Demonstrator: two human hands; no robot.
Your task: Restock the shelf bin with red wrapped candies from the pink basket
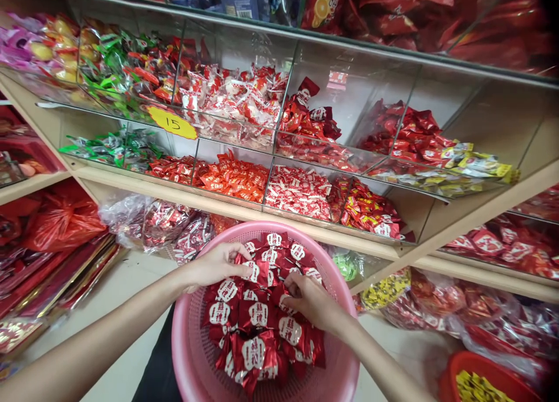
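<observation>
A pink plastic basket (187,332) full of shiny dark red packets (255,352) with white labels stands in front of me. Over its far left part, my left hand (218,266) pinches the edge of a red packet (257,272) between thumb and fingers. My right hand (312,300) is at the basket's right side, its fingers curled onto another red packet (282,299), part of which they cover. Both hands are just above the top layer of packets, slightly apart from each other.
Behind the basket rise shelves with clear bins of wrapped sweets (236,177) and a yellow price tag (172,122) reading 15. Bagged sweets (168,221) lie under the lowest shelf. At the lower right is a red tub (454,367) with yellow packets.
</observation>
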